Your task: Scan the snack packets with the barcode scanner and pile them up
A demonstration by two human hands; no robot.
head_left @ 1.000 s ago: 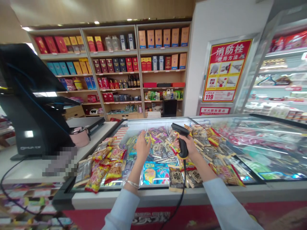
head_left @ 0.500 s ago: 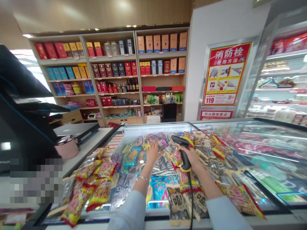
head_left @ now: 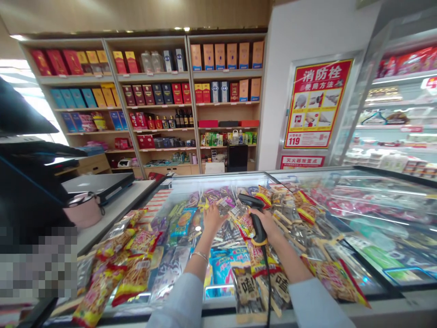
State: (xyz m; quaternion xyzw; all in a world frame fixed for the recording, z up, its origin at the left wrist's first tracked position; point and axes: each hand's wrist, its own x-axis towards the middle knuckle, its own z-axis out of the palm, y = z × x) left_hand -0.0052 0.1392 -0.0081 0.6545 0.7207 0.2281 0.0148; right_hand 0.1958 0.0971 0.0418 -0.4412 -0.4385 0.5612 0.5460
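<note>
My right hand (head_left: 265,223) is wrapped round the grip of a black and yellow barcode scanner (head_left: 258,228). The scanner's head points left, towards my left hand, and its cable hangs down the front. My left hand (head_left: 212,219) has thumb and fingers at the edge of a small grey snack packet (head_left: 224,206), partly hidden by the fingers. Just below the scanner head lies a red and yellow snack bag (head_left: 244,221). Both hands are over the glass top of a chest freezer, where dark packets (head_left: 247,287) lie near the front edge.
Red and yellow snack bags (head_left: 134,275) lie at the left of the freezer, more (head_left: 336,275) at the right. A pink cup (head_left: 83,209) stands on the counter beside a black screen (head_left: 27,182). Behind are shelves of boxed bottles (head_left: 153,95) and a red wall poster (head_left: 319,105).
My left fingers have drawn closer together, and a grey packet now shows beside them. The scanner stays in my right hand. The whole view has shifted slightly.
</note>
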